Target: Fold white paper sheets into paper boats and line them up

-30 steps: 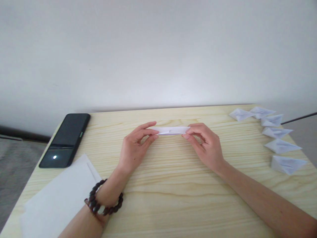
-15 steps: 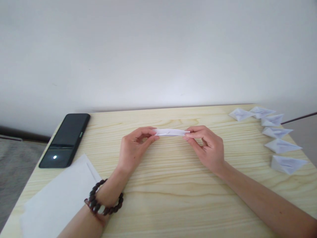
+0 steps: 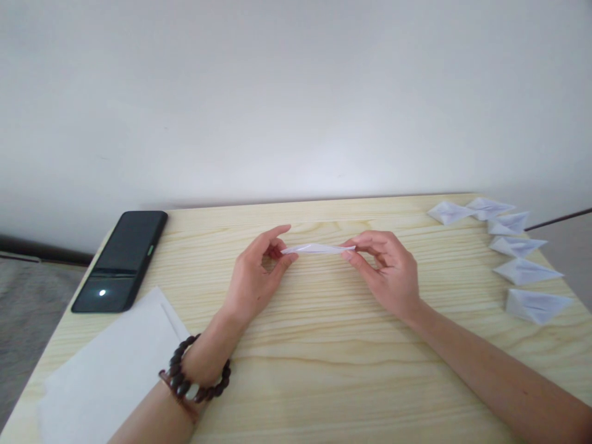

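Between my two hands is a narrow folded white paper [image 3: 317, 248], seen nearly edge-on above the table, with a low peak in its middle. My left hand [image 3: 256, 271] pinches its left end between the thumb and curled fingers, while the index finger is lifted off. At the right end, my right hand [image 3: 391, 268] grips the paper between thumb and fingertips. A dark bead bracelet [image 3: 198, 370] circles my left wrist.
Several folded paper boats [image 3: 527, 271] line the table's right side. A black phone [image 3: 121, 262] lies at the left, with white paper sheets [image 3: 108, 376] below it, partly under my left forearm. A white wall [image 3: 296, 98] rises behind the wooden table [image 3: 314, 370].
The folded paper has tilted, so it looks thinner and more edge-on. My left index finger has lifted off it, and my left hand has turned slightly. My right hand keeps its hold.
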`<state>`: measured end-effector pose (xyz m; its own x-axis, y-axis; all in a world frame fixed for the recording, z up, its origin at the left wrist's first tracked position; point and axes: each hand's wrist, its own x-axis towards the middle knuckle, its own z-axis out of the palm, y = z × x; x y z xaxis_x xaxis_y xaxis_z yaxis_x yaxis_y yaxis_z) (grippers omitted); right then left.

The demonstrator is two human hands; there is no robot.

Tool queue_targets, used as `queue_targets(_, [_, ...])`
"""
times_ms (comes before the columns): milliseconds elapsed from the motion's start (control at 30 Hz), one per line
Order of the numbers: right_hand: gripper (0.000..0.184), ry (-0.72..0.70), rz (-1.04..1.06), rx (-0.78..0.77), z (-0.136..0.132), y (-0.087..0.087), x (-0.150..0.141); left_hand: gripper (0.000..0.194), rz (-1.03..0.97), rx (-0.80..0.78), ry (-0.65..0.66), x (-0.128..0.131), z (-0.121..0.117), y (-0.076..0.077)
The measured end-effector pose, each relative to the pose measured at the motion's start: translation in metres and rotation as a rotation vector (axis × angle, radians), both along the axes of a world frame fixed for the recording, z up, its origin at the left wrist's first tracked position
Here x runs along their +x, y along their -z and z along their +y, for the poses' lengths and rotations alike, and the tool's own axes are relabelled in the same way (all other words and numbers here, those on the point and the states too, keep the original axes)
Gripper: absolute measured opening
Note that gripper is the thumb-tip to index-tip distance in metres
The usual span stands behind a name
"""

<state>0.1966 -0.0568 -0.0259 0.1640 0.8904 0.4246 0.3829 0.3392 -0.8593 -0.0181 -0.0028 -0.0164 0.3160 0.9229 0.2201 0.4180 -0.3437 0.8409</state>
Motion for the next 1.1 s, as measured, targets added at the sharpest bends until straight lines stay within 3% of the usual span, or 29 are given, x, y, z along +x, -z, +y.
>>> queue_targets(67, [0.028, 0.010, 0.041, -0.050, 0.000, 0.001, 0.000, 0.029, 0.076, 0.023, 0.098, 0.000, -0.001, -0.005])
queue_targets(267, [0.019, -0.028, 0.053, -0.076, 0.003, -0.001, 0.002, 0.019, 0.098, -0.075, 0.267, 0.000, -0.001, -0.014])
queue_targets(433, [0.014, -0.068, 0.052, -0.104, 0.004, -0.005, 0.003, 0.020, 0.096, -0.101, 0.286, 0.001, -0.001, -0.018])
queue_targets(800, [0.007, -0.122, -0.058, -0.129, 0.004, -0.005, 0.005, 0.011, 0.125, -0.151, 0.167, 0.001, -0.002, -0.009])
queue_targets(1100, [0.005, -0.223, -0.134, -0.075, 0.003, -0.010, 0.003, 0.028, 0.122, -0.365, 0.284, 0.007, -0.009, -0.022])
